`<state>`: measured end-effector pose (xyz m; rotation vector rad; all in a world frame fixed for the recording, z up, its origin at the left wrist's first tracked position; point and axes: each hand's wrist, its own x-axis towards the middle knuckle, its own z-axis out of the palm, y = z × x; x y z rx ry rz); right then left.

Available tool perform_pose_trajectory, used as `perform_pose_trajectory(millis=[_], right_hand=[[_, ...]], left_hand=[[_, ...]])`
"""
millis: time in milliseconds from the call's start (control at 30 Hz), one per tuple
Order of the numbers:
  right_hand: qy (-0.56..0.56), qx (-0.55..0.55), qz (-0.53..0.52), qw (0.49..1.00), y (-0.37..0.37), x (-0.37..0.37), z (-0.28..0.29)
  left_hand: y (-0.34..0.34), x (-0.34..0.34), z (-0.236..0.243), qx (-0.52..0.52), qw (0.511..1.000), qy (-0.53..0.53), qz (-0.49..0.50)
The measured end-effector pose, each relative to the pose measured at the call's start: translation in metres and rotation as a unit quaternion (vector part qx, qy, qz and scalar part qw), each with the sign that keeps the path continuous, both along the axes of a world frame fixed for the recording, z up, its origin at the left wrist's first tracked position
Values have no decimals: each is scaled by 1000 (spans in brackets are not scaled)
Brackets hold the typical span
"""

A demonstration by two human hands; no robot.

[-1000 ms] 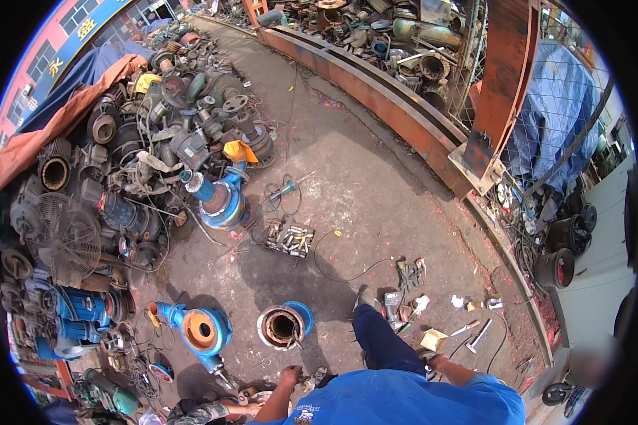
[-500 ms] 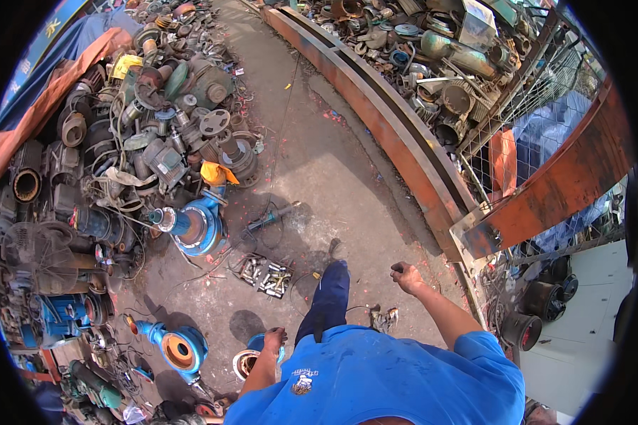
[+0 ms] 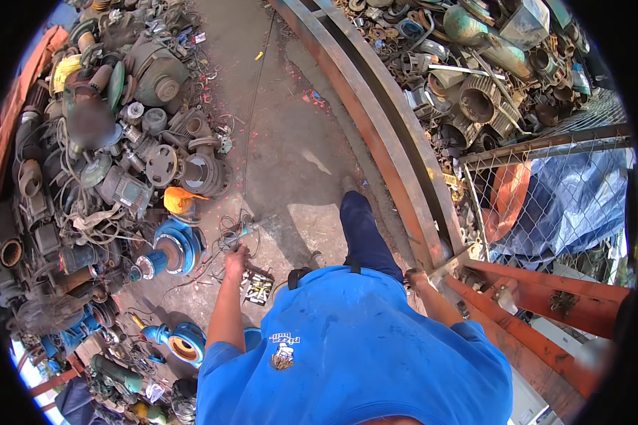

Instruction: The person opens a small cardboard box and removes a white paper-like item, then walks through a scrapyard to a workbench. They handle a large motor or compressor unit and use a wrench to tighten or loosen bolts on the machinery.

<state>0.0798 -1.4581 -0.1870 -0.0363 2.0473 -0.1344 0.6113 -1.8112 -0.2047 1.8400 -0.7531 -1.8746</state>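
Observation:
My left hand [image 3: 235, 259] hangs at my side, in line with a tray of small metal parts [image 3: 258, 287] and a teal power tool [image 3: 246, 229] on the ground. I cannot see it touching either. Its fingers are too small and turned away to read. My right hand [image 3: 416, 278] hangs low beside the end of a rusty steel beam [image 3: 376, 117]. Contact with the beam cannot be made out, and its fingers are partly hidden. One leg in dark trousers [image 3: 368, 223] is stretched forward on the concrete.
A heap of old motors and pump parts [image 3: 124, 188] lines the left side. A blue pump [image 3: 179, 248] and another blue pump housing [image 3: 184, 343] stand nearby. Right of the beam lie more scrap metal [image 3: 478, 99], a wire-mesh fence [image 3: 546, 205] and red steel beams [image 3: 539, 290].
I have stepped forward and to the right, a leg now stretched ahead. My left hand has swung forward, my right hand back beside the beam. The beam and fence look closer.

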Motion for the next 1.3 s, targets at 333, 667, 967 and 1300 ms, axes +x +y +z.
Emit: perform_pose_trajectory(millis=[333,667,967,1300], right_hand=[[36,-194,26,980,-610,-224,92],[48,-78,205,974,-1023,-230,87],[-13,-23,117,993,-1401,-246,89],[74,-167,347,920,-2053,-256,119]], left_hand=[[-179,-88,13,116,988,-14,102],[-567,-120,-22,243,951,50,183],[-1188,-187,98,-30,979,-26,199],[-1485,-208,40,103,979,-13,174]])
